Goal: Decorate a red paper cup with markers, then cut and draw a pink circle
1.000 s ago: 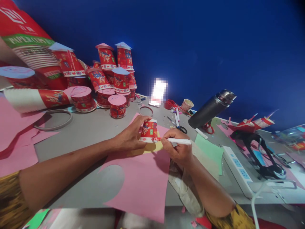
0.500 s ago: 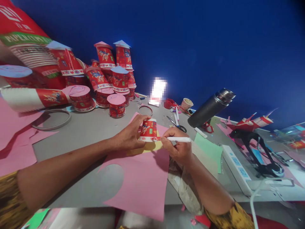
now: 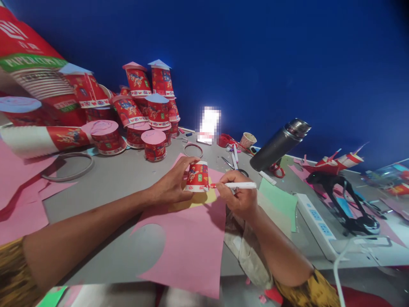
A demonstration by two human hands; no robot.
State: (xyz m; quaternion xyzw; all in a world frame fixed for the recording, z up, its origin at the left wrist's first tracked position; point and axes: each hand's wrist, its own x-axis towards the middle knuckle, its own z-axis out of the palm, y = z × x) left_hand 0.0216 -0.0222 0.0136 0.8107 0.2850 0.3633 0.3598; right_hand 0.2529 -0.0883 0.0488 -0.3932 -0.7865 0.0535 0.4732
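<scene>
A red paper cup (image 3: pixel 197 177) with a white band along its lower edge is upside down in my left hand (image 3: pixel 174 181), thumb and fingers wrapped round its left side. Pinched in my right hand (image 3: pixel 239 197) is a white marker (image 3: pixel 244 185) with a red tip. The tip points left and is at the cup's white band, where red marks show; I cannot tell whether it touches. Below both hands lie pink paper (image 3: pixel 194 251) with a round cut-out and a yellow piece of paper (image 3: pixel 207 197).
Decorated paper cups (image 3: pixel 155 145) with paper tops stand stacked at the left back. A dark thermos (image 3: pixel 277 145) leans at the right, near scissors (image 3: pixel 243 172). Further right are green paper (image 3: pixel 277 204), a white power strip (image 3: pixel 315 226) and a black strapped object (image 3: pixel 338 200).
The marker tip has drawn slightly away from the cup's middle, toward its right lower edge. My left hand keeps hold of the cup. The view has shifted a little.
</scene>
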